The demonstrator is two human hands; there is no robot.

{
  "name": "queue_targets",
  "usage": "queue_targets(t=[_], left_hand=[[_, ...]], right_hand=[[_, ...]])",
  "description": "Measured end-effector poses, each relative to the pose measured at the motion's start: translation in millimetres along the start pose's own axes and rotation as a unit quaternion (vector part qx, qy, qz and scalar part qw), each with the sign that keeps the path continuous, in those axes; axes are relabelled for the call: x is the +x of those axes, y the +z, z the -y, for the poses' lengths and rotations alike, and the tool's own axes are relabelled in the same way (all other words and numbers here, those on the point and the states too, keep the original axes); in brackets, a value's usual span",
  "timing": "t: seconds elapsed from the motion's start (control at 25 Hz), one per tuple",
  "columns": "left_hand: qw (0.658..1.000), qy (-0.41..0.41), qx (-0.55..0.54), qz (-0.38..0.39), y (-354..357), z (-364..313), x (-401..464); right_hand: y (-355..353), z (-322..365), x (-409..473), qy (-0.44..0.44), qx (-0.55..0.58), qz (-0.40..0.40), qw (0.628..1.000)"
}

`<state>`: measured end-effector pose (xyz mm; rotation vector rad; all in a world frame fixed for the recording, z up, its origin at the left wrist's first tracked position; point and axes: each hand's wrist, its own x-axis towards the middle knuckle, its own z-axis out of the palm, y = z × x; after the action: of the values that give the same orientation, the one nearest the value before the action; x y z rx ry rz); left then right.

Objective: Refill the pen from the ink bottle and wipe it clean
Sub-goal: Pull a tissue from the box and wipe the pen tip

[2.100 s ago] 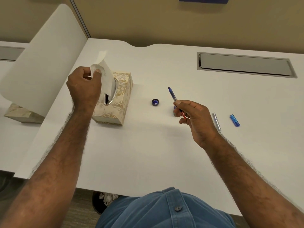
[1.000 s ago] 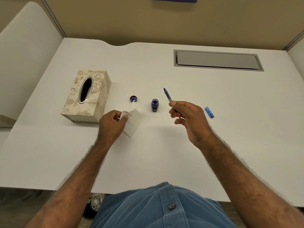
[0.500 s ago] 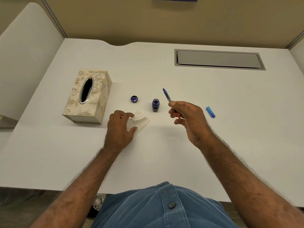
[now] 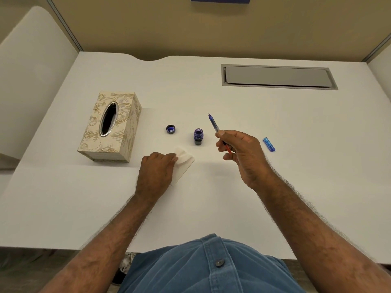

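White tissue lies flat on the worktop under the left hand, whose curled fingers press down on its near-left part; whether they pinch it or only pin it cannot be told. The right hand grips the pen between thumb and curled fingers, tip pointing up and away, clear of the worktop. The ink bottle stands open just left of that hand, its cap lying beside it nearer the tissue box, and a blue pen cap lies to the right. The step in hand looks like the wipe. To do it well, bring the tip down onto the bare part of the tissue beyond the fingers, or lift the tissue and fold it round the tip, then draw it from the grip toward the point so wet ink moves off the pen and not onto the fingers. Keep the moving hand from knocking the open bottle, which is close and small enough to tip. Turn the pen a little between strokes, and use a fresh patch each time.
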<state>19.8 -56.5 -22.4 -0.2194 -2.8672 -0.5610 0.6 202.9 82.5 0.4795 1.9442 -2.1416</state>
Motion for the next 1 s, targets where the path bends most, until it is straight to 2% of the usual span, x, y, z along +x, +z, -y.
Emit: queue_targets(t=[0.2, 0.32, 0.64, 0.8, 1.0], left_hand=[[0.997, -0.065, -0.046, 0.015, 0.6, -4.0, 6.5], [0.990, -0.111, -0.074, 0.056, 1.2, -7.2, 10.0], [0.961, -0.230, -0.043, 0.146, -4.4, -19.9, 25.8], [0.952, -0.242, 0.008, 0.188, -5.9, -31.3, 27.3], [0.930, -0.275, 0.015, 0.245, -2.6, -36.9, 36.0]], right_hand=[[2.6, -2.8, 0.9, 0.001, 0.001, 0.000, 1.000], [1.5, -3.5, 0.9, 0.001, 0.003, -0.003, 1.000], [-0.6, -5.8, 1.5, 0.007, 0.001, -0.014, 1.000], [0.3, -6.3, 1.7, 0.006, 0.008, -0.009, 1.000], [2.1, -7.1, 2.1, 0.009, 0.007, -0.012, 1.000]])
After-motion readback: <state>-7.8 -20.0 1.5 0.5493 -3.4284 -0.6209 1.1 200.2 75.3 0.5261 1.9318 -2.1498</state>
